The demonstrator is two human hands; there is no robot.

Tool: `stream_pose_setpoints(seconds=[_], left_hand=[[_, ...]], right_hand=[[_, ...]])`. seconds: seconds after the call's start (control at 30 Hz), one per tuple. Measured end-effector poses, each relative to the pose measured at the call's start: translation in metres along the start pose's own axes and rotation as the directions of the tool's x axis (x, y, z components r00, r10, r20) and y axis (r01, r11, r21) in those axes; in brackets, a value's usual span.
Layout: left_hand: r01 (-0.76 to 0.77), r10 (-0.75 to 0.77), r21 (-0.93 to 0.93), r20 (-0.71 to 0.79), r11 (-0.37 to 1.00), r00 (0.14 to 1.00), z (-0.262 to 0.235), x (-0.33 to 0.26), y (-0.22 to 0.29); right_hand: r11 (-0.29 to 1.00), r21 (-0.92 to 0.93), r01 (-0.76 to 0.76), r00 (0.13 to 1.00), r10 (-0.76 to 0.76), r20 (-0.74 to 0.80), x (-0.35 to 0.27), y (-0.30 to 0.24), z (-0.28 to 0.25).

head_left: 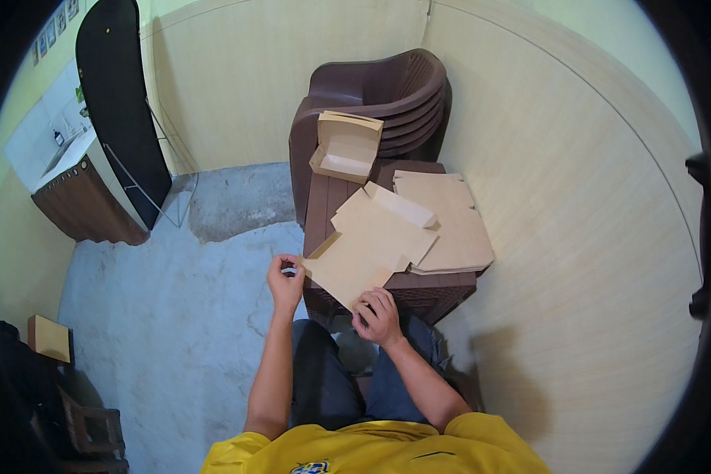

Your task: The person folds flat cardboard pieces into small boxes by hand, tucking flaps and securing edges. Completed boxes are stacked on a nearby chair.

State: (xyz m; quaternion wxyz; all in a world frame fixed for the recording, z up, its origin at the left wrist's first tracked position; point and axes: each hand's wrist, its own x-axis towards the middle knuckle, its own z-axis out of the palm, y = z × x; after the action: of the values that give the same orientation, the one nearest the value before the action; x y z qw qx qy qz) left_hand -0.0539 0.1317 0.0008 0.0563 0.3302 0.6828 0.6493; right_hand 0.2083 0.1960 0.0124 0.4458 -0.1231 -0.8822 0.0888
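A partly folded brown cardboard box blank [363,241] lies tilted over the brown plastic table, its near edge toward me. My left hand [286,282] is closed in a pinch at the blank's left corner, where a narrow side flap stands up. At the near right corner, the curled fingers of my right hand [378,316] grip the edge. Under the blank's right side rests a stack of flat cardboard blanks [454,225]. Behind it, an assembled cardboard box [346,150] stands with its lid up, showing a pale inside.
Several stacked brown plastic chairs [403,95] stand behind the brown table [317,201]. A wood-toned wall [577,237] runs close along the right. At the left are a black folded board [118,103], a curtained sink counter [91,201] and dark furniture [95,426].
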Motion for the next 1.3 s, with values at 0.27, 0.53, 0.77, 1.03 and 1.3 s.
stream_pose_setpoints(seconds=[0.27, 0.53, 0.77, 1.03, 1.3], left_hand=[[-0.398, 0.449, 0.351, -0.075, 0.848, 0.89, -0.029, -0.082, 0.04], [-0.545, 0.539, 0.395, 0.137, 0.74, 0.831, -0.03, -0.1, 0.059], [-0.634, 0.576, 0.442, 0.276, 0.635, 0.769, -0.029, -0.09, 0.047], [-0.666, 0.608, 0.474, 0.296, 0.576, 0.736, -0.028, -0.064, 0.034], [-0.689, 0.618, 0.384, 0.308, 0.615, 0.723, -0.027, -0.056, 0.023]], right_hand=[[0.992, 0.127, 0.012, 0.998, -0.005, -0.057, -0.003, 0.005, -0.011], [0.981, 0.161, -0.112, 0.994, 0.112, 0.01, 0.019, 0.036, -0.018], [0.983, 0.13, -0.133, 0.991, 0.13, 0.03, 0.023, 0.044, -0.023], [0.984, 0.106, -0.145, 0.988, 0.139, 0.063, 0.026, 0.05, -0.029], [0.992, 0.056, -0.111, 0.994, 0.11, 0.01, 0.013, 0.057, -0.025]])
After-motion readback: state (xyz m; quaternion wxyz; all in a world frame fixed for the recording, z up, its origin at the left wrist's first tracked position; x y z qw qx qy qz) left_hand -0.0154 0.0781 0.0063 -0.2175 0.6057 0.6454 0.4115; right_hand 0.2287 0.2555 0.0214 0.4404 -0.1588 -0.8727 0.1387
